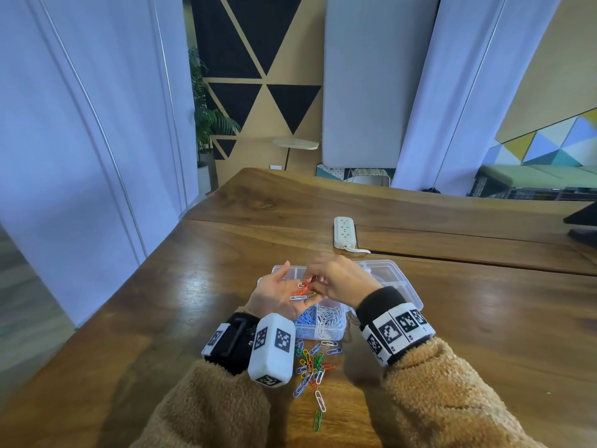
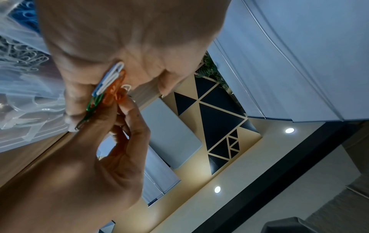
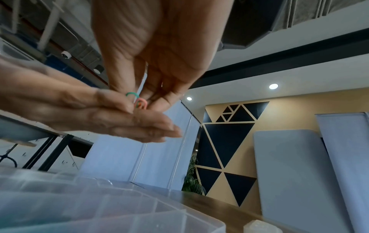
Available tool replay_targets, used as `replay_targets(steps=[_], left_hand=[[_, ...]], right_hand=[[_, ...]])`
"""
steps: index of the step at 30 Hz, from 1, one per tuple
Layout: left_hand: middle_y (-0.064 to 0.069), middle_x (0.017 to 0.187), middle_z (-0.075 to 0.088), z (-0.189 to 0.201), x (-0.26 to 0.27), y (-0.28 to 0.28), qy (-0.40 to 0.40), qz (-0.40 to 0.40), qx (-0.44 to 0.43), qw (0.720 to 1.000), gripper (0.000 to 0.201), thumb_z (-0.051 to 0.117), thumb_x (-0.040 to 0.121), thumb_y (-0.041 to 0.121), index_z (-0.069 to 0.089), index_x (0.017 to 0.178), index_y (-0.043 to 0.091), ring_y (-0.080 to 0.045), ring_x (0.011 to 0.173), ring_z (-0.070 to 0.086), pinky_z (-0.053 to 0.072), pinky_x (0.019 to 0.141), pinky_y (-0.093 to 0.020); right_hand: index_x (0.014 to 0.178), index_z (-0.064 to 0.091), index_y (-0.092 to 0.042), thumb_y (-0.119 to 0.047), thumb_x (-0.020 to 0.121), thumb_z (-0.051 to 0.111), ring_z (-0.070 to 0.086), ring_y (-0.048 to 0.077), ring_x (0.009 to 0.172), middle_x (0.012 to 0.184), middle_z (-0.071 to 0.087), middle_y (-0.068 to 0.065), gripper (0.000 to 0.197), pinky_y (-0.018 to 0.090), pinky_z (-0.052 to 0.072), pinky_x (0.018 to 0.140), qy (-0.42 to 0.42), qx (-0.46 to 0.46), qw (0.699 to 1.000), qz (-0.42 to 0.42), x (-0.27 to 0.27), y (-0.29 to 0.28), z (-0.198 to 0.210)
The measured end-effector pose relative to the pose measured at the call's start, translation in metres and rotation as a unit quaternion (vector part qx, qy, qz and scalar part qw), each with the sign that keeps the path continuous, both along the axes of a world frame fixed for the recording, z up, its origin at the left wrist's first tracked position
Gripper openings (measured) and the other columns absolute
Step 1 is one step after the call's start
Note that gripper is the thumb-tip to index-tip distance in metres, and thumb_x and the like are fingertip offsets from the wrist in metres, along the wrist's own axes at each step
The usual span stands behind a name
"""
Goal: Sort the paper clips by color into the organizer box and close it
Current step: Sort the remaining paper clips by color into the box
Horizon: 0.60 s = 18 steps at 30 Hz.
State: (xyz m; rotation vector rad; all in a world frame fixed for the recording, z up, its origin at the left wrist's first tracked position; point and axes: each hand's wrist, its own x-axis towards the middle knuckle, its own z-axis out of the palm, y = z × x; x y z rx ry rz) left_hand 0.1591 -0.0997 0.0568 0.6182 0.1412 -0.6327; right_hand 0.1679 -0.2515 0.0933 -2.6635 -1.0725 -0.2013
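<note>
Left hand (image 1: pixel 280 294): palm up over the organizer box, fingers relaxed and nearly straight, cradling a small bunch of paper clips (image 1: pixel 304 293), white, orange and green, lying across the palm and fingers
Clips in palm, left wrist view: a white clip (image 2: pixel 108 78) lies on top, orange ones (image 2: pixel 115 91) beside it, a green one (image 2: pixel 92 105) towards the fingertips
Loose paper clips (image 1: pixel 311 367): a mixed heap of blue, white, green, yellow and orange on the wooden surface (image 1: pixel 468 318), just in front of the box, between the two wrists
Organizer box (image 1: pixel 410 287): clear plastic, lid open, on the surface beneath both hands; near compartments hold blue clips (image 1: pixel 303 320) on the left and white clips (image 1: pixel 329 318) beside them on the right
Right hand (image 1: pixel 339 278): reaches over the left palm, its grip closed as a pinch of thumb and fingertips (image 3: pixel 159 100) on an orange clip in the bunch
Power strip (image 1: pixel 345 232): white, lies on the surface beyond the box, well apart from it
</note>
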Motion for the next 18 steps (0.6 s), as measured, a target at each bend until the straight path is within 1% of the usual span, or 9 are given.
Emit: replay_targets(steps=[2, 3, 4, 6, 9, 11, 14, 16, 18], left_hand=[[-0.028, 0.118, 0.055, -0.0015, -0.0003, 0.0015, -0.006, -0.003, 0.015, 1.0, 0.065, 0.025, 0.101, 0.043, 0.045, 0.122, -0.015, -0.037, 0.106, 0.058, 0.044, 0.093, -0.054], [-0.03, 0.122, 0.055, -0.0016, -0.001, 0.0025, -0.005, -0.006, 0.016, 1.0, 0.065, 0.026, 0.1, 0.043, 0.046, 0.122, -0.015, -0.04, 0.108, 0.058, 0.04, 0.099, -0.052], [-0.031, 0.123, 0.055, -0.0017, -0.0008, 0.0036, -0.002, -0.008, 0.016, 1.0, 0.065, 0.026, 0.1, 0.042, 0.047, 0.121, -0.016, -0.042, 0.11, 0.056, 0.034, 0.104, -0.052], [-0.036, 0.119, 0.055, -0.0004, -0.0011, 0.0041, 0.003, -0.011, 0.012, 1.0, 0.067, 0.026, 0.101, 0.041, 0.049, 0.116, -0.02, -0.047, 0.112, 0.053, 0.028, 0.106, -0.052], [-0.041, 0.114, 0.056, 0.0008, -0.0014, 0.0045, -0.001, -0.029, 0.008, 1.0, 0.076, 0.025, 0.1, 0.043, 0.059, 0.102, -0.026, -0.051, 0.099, 0.061, 0.025, 0.111, -0.048], [-0.042, 0.117, 0.054, 0.0011, -0.0015, 0.0047, -0.001, -0.037, 0.003, 0.999, 0.078, 0.025, 0.099, 0.045, 0.057, 0.106, -0.026, -0.051, 0.099, 0.062, 0.023, 0.113, -0.047], [-0.04, 0.114, 0.057, 0.0017, -0.002, 0.0029, -0.006, -0.029, 0.016, 0.999, 0.072, 0.026, 0.099, 0.045, 0.048, 0.115, -0.022, -0.049, 0.095, 0.064, 0.028, 0.105, -0.051], [-0.036, 0.113, 0.06, 0.0018, -0.0019, 0.0011, -0.016, -0.022, 0.029, 0.999, 0.069, 0.026, 0.099, 0.045, 0.047, 0.116, -0.019, -0.045, 0.094, 0.066, 0.03, 0.104, -0.051], [-0.035, 0.116, 0.059, 0.0006, -0.0012, 0.0008, -0.023, -0.02, 0.031, 0.999, 0.07, 0.025, 0.1, 0.046, 0.047, 0.117, -0.018, -0.043, 0.099, 0.065, 0.038, 0.103, -0.051]], right_hand=[[0.09, 0.068, -0.011, -0.014, 0.085, 0.062, 0.048, 0.008, 0.074, 0.086, 0.065, 0.003, 0.008, 0.028, 0.046, 0.073, 0.022, 0.052, 0.998, -0.012, 0.002, -0.0012, 0.0008], [0.088, 0.068, -0.011, -0.012, 0.085, 0.062, 0.049, 0.006, 0.07, 0.084, 0.067, 0.003, 0.007, 0.023, 0.045, 0.071, 0.045, 0.09, 0.995, -0.028, 0.003, -0.0022, 0.0015], [0.086, 0.068, -0.01, -0.011, 0.085, 0.063, 0.05, 0.003, 0.066, 0.082, 0.068, 0.003, 0.006, 0.017, 0.043, 0.067, 0.072, 0.129, 0.988, -0.044, 0.0042, -0.0035, 0.0022], [0.082, 0.068, -0.013, -0.007, 0.083, 0.064, 0.052, -0.006, 0.06, 0.076, 0.066, -0.002, 0.008, 0.006, 0.04, 0.06, 0.12, 0.202, 0.97, -0.067, 0.0059, -0.0055, 0.0023], [0.082, 0.065, -0.014, 0.0, 0.082, 0.063, 0.055, -0.011, 0.055, 0.07, 0.063, -0.002, 0.014, 0.005, 0.041, 0.053, 0.156, 0.271, 0.947, -0.072, 0.0066, -0.0071, 0.0019], [0.09, 0.063, -0.01, 0.006, 0.082, 0.059, 0.058, -0.009, 0.058, 0.071, 0.064, 0.003, 0.019, 0.006, 0.044, 0.055, 0.159, 0.288, 0.943, -0.06, 0.0051, -0.0081, 0.0028], [0.09, 0.058, -0.011, 0.01, 0.08, 0.056, 0.06, -0.002, 0.06, 0.066, 0.065, -0.005, 0.023, 0.013, 0.05, 0.058, 0.139, 0.261, 0.955, -0.033, 0.0037, -0.0083, 0.0017], [0.085, 0.059, -0.008, 0.01, 0.077, 0.057, 0.059, -0.003, 0.06, 0.063, 0.062, -0.011, 0.02, 0.011, 0.048, 0.059, 0.111, 0.232, 0.966, -0.024, 0.0031, -0.0072, -0.0002], [0.081, 0.059, -0.008, 0.01, 0.077, 0.057, 0.059, -0.001, 0.063, 0.063, 0.059, -0.013, 0.018, 0.007, 0.045, 0.06, 0.088, 0.229, 0.969, -0.023, 0.0032, -0.0073, -0.0006]])
